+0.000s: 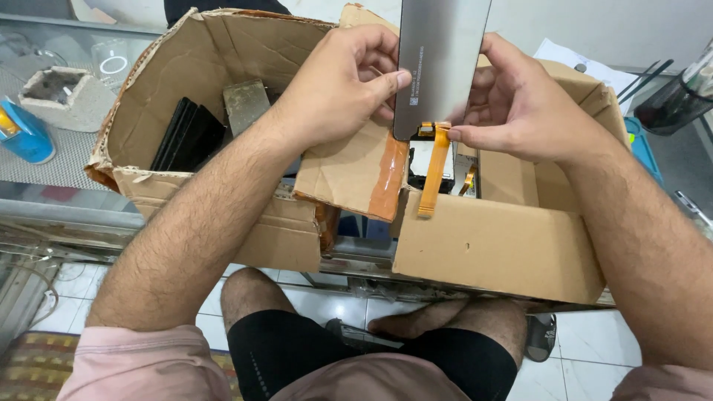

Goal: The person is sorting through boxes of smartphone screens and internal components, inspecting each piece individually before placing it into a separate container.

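grey screen panel (440,59) held upright above two open brown cardboard boxes (505,245).

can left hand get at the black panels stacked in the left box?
Probably yes. That box is open on top, the black panels stand exposed, nothing covers them. But the left hand is gripping the grey screen panel.

Blue container (24,134) far left on glass counter (67,197); grey block (63,93) behind it; black cup (672,100) far right.
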